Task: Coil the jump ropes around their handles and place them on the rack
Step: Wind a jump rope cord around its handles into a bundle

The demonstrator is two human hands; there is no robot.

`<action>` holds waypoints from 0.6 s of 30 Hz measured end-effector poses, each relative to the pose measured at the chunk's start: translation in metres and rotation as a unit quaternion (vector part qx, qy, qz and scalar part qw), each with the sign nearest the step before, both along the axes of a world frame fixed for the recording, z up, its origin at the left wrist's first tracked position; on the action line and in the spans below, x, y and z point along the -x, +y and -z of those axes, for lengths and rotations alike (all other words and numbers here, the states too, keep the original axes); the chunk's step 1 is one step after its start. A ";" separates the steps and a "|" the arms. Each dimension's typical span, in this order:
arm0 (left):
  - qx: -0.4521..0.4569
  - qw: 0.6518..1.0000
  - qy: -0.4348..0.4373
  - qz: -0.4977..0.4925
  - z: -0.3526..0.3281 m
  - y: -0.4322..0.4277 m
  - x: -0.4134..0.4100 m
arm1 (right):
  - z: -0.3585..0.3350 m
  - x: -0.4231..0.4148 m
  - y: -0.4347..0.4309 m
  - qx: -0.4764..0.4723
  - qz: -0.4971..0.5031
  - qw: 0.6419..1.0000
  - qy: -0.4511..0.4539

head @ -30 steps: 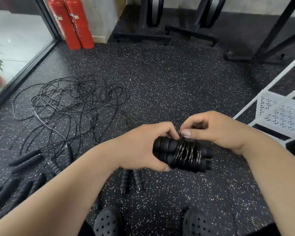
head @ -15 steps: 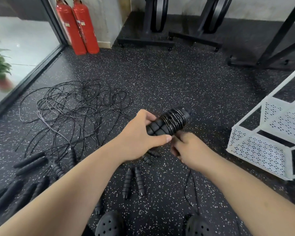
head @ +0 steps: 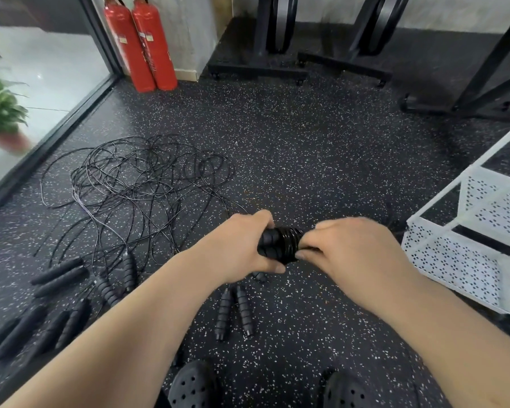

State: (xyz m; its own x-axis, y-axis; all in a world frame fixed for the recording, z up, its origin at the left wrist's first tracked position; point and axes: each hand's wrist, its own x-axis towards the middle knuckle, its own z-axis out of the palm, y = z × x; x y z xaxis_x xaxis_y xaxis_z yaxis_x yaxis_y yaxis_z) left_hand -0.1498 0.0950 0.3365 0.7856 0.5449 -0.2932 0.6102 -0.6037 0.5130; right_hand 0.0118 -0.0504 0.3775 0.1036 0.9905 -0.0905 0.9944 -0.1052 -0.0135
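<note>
We have the coiled jump rope (head: pixel 280 244) right at centre, its two black ribbed handles held side by side with the thin black cord wound in tight loops around their middle, and it is up in the air above the floor, between both hands. The left hand (head: pixel 242 245) grips the left end of the handles, fingers curled over the top and the thumb tucked underneath. The right hand (head: pixel 348 248) closes on the other end, fingers bent over it and the thumb tip pressed against the coils from below; what lies beneath that palm we cannot tell. Just under the bundle, a loose pair of ribbed handles (head: pixel 233 313) lies on the speckled rubber floor (head: pixel 321 160), nearly parallel to each other. Out to the left we see a big tangle of black cords (head: pixel 142 187) spread over the floor, and nearer us on that side more handles (head: pixel 58 275) lying in rough pairs. To the right stands the white perforated rack (head: pixel 454 260), near the right hand but apart from it. At the bottom edge we catch two dark perforated clogs (head: pixel 192 387). Farther back, two red fire extinguishers (head: pixel 142 45) stand upright against the wall, a potted plant (head: pixel 0 113) sits beyond the glass at the left, and black equipment stands (head: pixel 274 33) line the far wall.
</note>
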 end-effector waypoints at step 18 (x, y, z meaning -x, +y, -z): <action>0.021 0.984 -0.068 0.162 -0.006 -0.019 -0.003 | 0.002 -0.050 0.000 -0.023 -0.010 0.963 0.268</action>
